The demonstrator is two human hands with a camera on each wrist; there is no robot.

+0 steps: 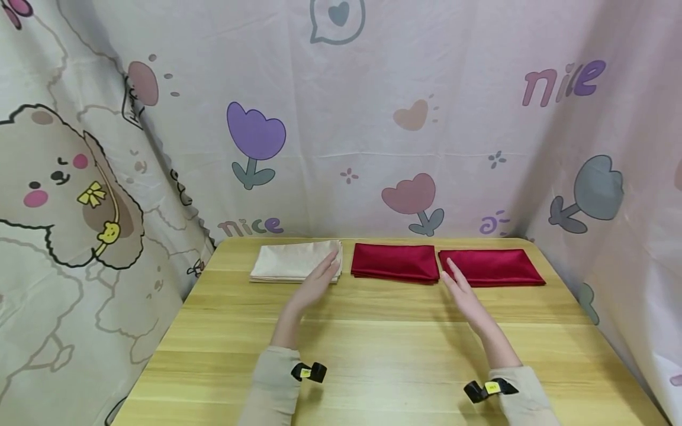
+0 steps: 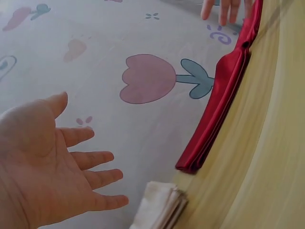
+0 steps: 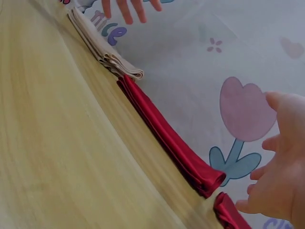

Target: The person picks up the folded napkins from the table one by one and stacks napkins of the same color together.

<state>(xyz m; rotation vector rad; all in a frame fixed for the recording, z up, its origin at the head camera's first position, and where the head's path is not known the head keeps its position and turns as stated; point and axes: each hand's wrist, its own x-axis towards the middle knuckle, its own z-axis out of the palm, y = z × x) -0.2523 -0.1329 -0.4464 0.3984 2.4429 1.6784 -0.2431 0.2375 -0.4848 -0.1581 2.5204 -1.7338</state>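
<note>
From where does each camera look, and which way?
Head: worn there, facing forward and down at the table; left hand, right hand show.
Left wrist: worn there, facing right along the cloths; left hand, right fingers show.
Right wrist: worn there, facing left along them; right hand, left fingers show.
Wrist views share the middle red cloth.

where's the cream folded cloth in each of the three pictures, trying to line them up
Head: the cream cloth is left of centre, at the left end of the row.
Left wrist: at the bottom edge, near the middle, partly cut off.
Right wrist: upper left, lying at a slant.
Shared landmark: the middle red cloth, next to the cream one in all three.
</note>
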